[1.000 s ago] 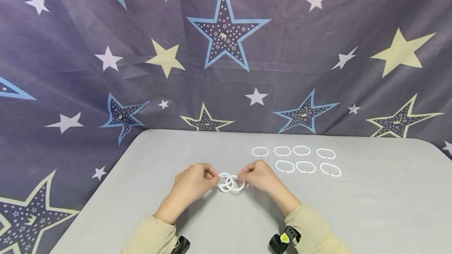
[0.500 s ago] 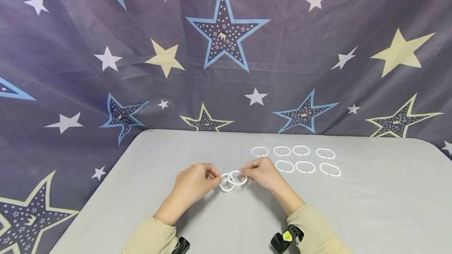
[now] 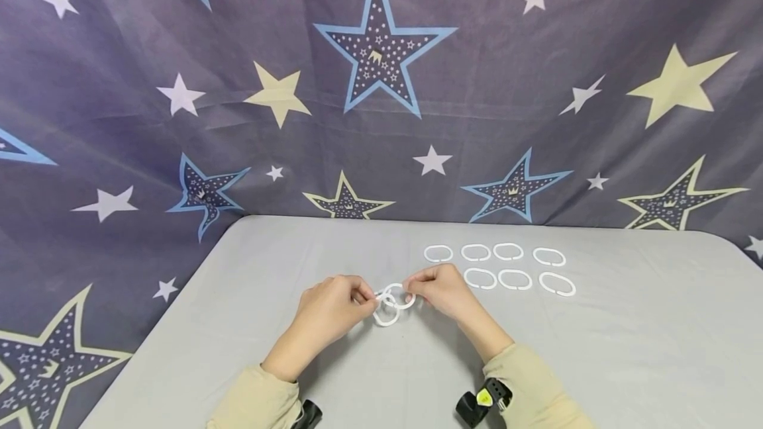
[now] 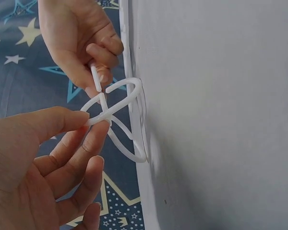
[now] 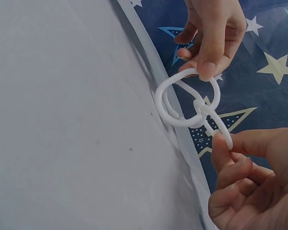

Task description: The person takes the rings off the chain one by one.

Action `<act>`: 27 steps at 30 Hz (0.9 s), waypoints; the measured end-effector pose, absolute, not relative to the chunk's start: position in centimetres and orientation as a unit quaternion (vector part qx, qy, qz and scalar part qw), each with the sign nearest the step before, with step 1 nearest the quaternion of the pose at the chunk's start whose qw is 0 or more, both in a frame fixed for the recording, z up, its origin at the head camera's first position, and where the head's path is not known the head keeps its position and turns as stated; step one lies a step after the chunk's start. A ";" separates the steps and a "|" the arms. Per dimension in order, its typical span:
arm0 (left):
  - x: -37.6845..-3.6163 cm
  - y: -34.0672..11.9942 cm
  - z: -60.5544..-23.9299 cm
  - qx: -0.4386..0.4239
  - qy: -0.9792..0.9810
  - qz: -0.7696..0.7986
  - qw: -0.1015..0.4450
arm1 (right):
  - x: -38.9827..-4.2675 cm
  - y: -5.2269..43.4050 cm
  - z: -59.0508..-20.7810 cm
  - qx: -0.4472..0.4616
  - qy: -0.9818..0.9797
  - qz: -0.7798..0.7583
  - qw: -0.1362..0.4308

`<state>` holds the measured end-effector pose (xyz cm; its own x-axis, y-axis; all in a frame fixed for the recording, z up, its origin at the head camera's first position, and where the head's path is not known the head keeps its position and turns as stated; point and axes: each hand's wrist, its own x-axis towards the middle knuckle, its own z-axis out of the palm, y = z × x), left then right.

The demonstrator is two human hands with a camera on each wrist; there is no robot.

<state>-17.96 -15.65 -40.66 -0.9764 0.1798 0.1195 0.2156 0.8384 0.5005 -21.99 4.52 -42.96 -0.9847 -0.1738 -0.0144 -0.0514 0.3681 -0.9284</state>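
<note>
A short chain of linked white plastic rings hangs just above the grey table between both hands. My left hand pinches one ring's end between thumb and forefinger, shown close in the left wrist view. My right hand pinches the neighbouring ring from the other side. In the right wrist view the linked rings cross at one joint, with the left hand above them. One ring dangles below the pair and touches the table.
Several loose white oval rings lie on the table right of my hands, in a far row and a near row. A star-printed dark cloth hangs behind the table. Black wrist straps show at the bottom.
Both hands have lifted the rings slightly and drawn closer together. The chain lay flat and spread; now one ring hangs down below the two pinched ones.
</note>
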 end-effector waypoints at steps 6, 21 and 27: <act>-17.9 -15.6 -40.5 -0.105 -0.958 -0.265 0.033 | -22.0 4.6 -42.9 -0.065 0.823 -0.561 0.056; -17.6 -15.7 -40.0 -0.106 -0.958 -0.264 0.026 | -21.9 4.5 -42.9 -0.060 0.825 -0.559 0.054; -17.6 -15.7 -39.9 -0.103 -0.959 -0.262 0.026 | -22.0 4.6 -43.0 -0.057 0.825 -0.561 0.050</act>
